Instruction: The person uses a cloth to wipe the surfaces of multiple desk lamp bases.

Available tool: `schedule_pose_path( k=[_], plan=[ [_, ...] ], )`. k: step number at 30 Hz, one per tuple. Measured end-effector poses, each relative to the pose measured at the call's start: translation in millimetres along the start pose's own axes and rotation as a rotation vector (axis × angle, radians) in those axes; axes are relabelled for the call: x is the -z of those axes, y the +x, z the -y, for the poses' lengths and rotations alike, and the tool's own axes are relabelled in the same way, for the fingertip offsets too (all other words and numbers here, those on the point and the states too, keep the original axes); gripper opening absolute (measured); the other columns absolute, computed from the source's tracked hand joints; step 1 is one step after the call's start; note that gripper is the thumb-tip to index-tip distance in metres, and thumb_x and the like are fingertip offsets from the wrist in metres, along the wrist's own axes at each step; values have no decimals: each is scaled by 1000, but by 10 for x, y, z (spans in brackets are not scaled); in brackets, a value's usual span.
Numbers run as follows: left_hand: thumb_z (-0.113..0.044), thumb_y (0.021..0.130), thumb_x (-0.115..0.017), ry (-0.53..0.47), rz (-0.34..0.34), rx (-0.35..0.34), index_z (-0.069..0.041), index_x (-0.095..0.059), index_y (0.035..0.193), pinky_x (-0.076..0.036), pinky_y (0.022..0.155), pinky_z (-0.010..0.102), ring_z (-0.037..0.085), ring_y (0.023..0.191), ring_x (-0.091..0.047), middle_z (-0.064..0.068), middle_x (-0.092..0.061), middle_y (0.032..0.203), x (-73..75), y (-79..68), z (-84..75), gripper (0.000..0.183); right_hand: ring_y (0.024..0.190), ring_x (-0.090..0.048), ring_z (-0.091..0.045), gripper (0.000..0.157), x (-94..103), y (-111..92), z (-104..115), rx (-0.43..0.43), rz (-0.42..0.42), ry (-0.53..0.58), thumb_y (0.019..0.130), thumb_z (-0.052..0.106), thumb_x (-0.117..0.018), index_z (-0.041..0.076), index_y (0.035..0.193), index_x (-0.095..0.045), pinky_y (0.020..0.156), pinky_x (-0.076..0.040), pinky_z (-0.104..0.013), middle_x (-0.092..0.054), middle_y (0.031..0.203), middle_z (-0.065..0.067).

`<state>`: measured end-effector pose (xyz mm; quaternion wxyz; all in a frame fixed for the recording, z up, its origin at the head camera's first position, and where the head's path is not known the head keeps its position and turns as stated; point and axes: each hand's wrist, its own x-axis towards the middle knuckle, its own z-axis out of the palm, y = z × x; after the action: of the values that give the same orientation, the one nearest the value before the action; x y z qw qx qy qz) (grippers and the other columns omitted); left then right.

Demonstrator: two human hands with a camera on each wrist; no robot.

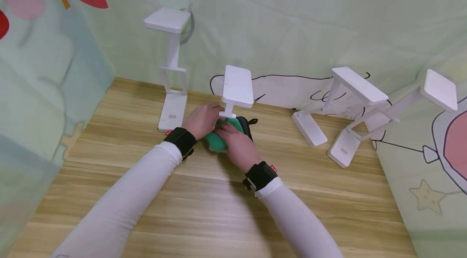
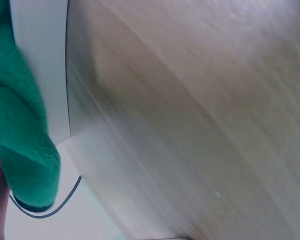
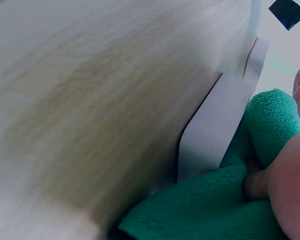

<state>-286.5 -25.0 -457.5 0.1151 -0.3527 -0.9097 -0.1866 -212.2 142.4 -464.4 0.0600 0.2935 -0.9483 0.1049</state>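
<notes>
Pinched in my right hand (image 1: 242,148) is a fold of green cloth (image 1: 216,141), the thumb tucked into it and the other fingers laid over the top. My left hand (image 1: 203,121) meets the cloth's left side, its fingers at the hinge of a white lamp (image 1: 238,84); whether they pinch anything (the wrist view catches only a sliver of that hand) I cannot tell. The cloth lies around the low part of this lamp, with a pale edge showing under its near side. A dark case (image 1: 246,128) sits just beside the cloth, past my right fingers, its small loop poking rightward. Room is tight on the left, where the base of a taller lamp (image 1: 173,52) stands near my knuckles. Rightward, the wooden table (image 1: 204,209) runs on to a third lamp (image 1: 359,84) and a fourth lamp (image 1: 439,90) by its right edge.
</notes>
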Motion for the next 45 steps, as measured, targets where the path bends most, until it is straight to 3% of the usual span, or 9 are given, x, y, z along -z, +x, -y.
schedule_pose_path(
  k=[5, 12, 20, 27, 33, 45],
  plan=[
    [-18, 98, -63, -2, 14, 24, -3, -68, 117, -58, 74, 37, 24, 91, -66, 12, -66, 116, 1, 13, -14, 25, 132, -43, -31, 64, 40, -138, 23, -85, 27, 8, 79, -14, -62, 13, 136, -59, 93, -52, -45, -50, 145, -10],
    [-15, 96, -67, -2, -35, 32, 0, -69, 114, -58, 74, 35, 23, 89, -67, 11, -66, 112, -2, -12, -54, 23, 127, -49, -26, 62, 116, -349, 76, -109, 82, 7, 78, -15, -59, 12, 134, -61, 93, -52, -40, -52, 143, -10],
    [-13, 95, -67, -87, -123, 147, -2, -71, 109, -58, 68, 37, 22, 85, -67, 9, -70, 101, -62, -29, -129, 18, 117, -56, -21, 71, 168, -487, 69, -77, -23, 36, 75, -17, -60, 13, 140, -55, 88, -54, -38, -57, 136, -8],
    [-20, 95, -68, -130, -137, 284, -6, -71, 101, -56, 65, 43, 27, 79, -67, 11, -72, 91, -26, 34, 48, 16, 115, -57, -22, 74, 251, -507, 96, -56, -105, 42, 74, -18, -58, 15, 141, -54, 85, -56, -38, -59, 132, -7],
    [-18, 96, -66, -136, -176, 375, -6, -72, 106, -55, 73, 43, 29, 87, -67, 11, -73, 96, -4, 111, 210, 17, 111, -59, -18, 78, 306, -532, 163, -89, -114, 32, 74, -17, -62, 19, 142, -53, 80, -57, -36, -57, 133, -3],
    [-19, 98, -63, -164, -186, 422, -6, -72, 110, -55, 80, 42, 28, 95, -66, 10, -73, 102, 81, 188, 277, 20, 112, -58, -18, 77, 383, -533, 212, -56, -130, 35, 75, -18, -63, 17, 142, -53, 84, -56, -36, -57, 133, -4]
  ],
)
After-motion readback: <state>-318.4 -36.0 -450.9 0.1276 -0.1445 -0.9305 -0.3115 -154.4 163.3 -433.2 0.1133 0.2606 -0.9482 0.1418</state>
